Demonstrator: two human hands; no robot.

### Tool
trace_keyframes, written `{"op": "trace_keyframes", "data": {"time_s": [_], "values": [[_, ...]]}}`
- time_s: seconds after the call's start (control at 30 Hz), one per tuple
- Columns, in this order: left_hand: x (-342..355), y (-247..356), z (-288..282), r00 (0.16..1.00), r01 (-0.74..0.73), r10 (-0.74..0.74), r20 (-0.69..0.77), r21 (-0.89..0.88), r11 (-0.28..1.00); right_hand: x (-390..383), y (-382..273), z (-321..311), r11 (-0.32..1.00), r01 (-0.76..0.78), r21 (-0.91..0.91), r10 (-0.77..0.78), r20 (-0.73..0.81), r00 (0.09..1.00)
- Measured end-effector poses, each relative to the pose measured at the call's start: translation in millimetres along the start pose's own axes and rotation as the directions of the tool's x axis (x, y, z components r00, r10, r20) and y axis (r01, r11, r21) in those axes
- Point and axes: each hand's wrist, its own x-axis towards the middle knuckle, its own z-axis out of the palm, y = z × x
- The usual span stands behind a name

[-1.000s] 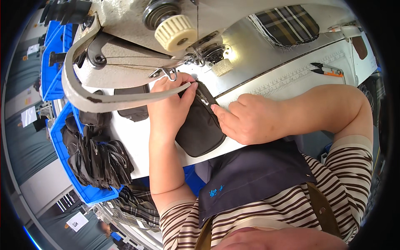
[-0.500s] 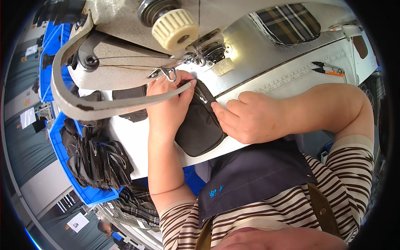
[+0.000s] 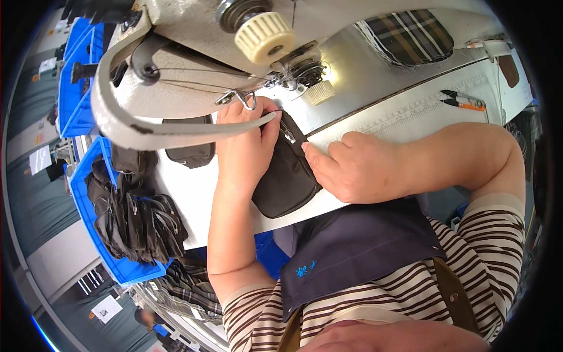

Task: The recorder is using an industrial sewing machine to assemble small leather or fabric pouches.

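Note:
A black zippered pouch (image 3: 285,182) lies on the white table under the sewing machine (image 3: 193,88), its metal zipper (image 3: 287,132) toward the needle area. My left hand (image 3: 249,138) pinches the pouch's upper end close to the machine's presser area; the machine's curved pale lever crosses in front of part of that hand. At the pouch's right edge, my right hand (image 3: 358,167) grips the fabric between thumb and forefinger, the other fingers curled in. The exact spot under the needle is hidden behind the machine parts.
Left of me, a blue bin (image 3: 88,205) holds a heap of black pouches (image 3: 141,217). Another black pouch (image 3: 190,141) lies behind my left forearm. Orange-handled thread snips (image 3: 466,102) rest at the right beside a printed ruler scale (image 3: 404,111). Plaid fabric (image 3: 410,36) lies at the back.
The view has shifted slightly, so the machine and my left hand appear a little farther right. Both hands keep the same hold on the pouch.

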Motion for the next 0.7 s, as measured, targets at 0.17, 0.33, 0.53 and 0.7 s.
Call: {"op": "trace_keyframes", "data": {"time_s": [0.17,0.33,0.53,0.7], "values": [[20,0,-8,0.988,0.122,-0.113,0.105,-0.086,0.989,1,7,10,0.995,-0.080,-0.064,0.078,-0.041,0.996],[45,-33,5,0.986,0.111,-0.095,0.134,-0.118,0.987,7,21,9,0.973,-0.119,-0.196,0.129,0.040,0.991],[53,-68,33,0.994,-0.099,0.098,0.050,0.008,0.995,7,29,14,0.969,-0.161,-0.187,0.174,0.053,0.983],[52,-105,51,0.963,-0.261,0.257,-0.080,-0.034,0.965,16,30,11,0.978,-0.178,-0.110,0.191,0.118,0.974]]}}
